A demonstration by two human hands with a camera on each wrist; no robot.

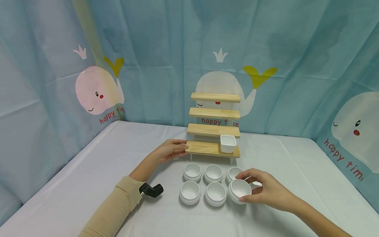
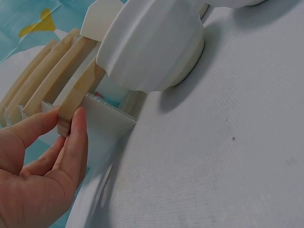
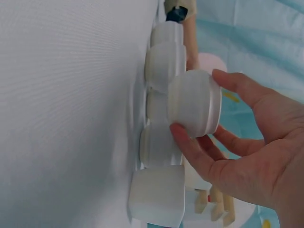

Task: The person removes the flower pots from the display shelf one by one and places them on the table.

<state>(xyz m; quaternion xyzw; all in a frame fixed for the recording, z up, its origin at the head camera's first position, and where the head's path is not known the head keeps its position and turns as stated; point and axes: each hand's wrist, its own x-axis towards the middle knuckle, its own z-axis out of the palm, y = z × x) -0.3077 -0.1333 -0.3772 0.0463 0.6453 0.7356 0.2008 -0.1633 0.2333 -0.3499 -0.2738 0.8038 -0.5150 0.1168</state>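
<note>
A stepped wooden display stand (image 1: 204,148) stands near the back of the table, with a white square cup (image 1: 228,144) at the right of its lowest board. My left hand (image 1: 171,150) pinches the left end of that board between thumb and fingers, as the left wrist view shows (image 2: 52,166). In my right hand (image 1: 263,191) is a white round bowl (image 1: 240,189), gripped by thumb and fingers at its sides. The right wrist view shows this bowl (image 3: 192,102) raised above the table. Several similar bowls (image 1: 215,194) stand in two rows before the stand.
Another white squarish cup (image 3: 156,197) stands on the table near my right hand, mostly hidden behind it in the head view. A white cloth (image 1: 160,217) covers the table. Blue curtains (image 1: 154,92) with whale prints hang behind and at the sides.
</note>
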